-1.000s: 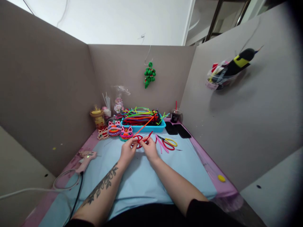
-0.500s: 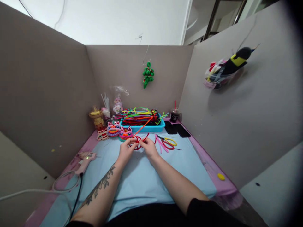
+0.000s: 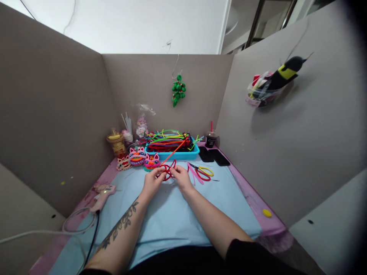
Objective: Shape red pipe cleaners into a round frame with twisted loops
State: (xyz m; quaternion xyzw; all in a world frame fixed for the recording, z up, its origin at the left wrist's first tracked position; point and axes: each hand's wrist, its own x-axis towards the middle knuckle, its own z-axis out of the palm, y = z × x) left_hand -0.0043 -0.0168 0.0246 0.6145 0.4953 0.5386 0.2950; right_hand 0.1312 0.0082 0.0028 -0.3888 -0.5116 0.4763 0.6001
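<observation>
Both hands pinch a looped shape of dark red pipe cleaner (image 3: 168, 176) above the blue cloth. My left hand (image 3: 153, 179) is closed on its left side, thumb against fingers. At its right side, the fingertips of my right hand (image 3: 181, 177) grip a loop. Just behind my left hand stand small animal-face pieces in pink and purple, one of them a pink cat-eared face (image 3: 151, 162). To the right of my right hand lie pink pipe cleaner strips (image 3: 195, 174) and scissors (image 3: 204, 173) with red and yellow handles.
A blue tray (image 3: 172, 156) of colourful pipe cleaners stands behind the hands, one orange stem sticking out forward. Two dark phones (image 3: 219, 157) and a lidded cup (image 3: 211, 140) are right of it. A pink glue gun (image 3: 103, 196) with cables lies left. Grey panels enclose the table.
My right hand has shifted its grip slightly on the red pipe cleaner; the end that pointed right now stands more upright, as a loop. My left hand stays put.
</observation>
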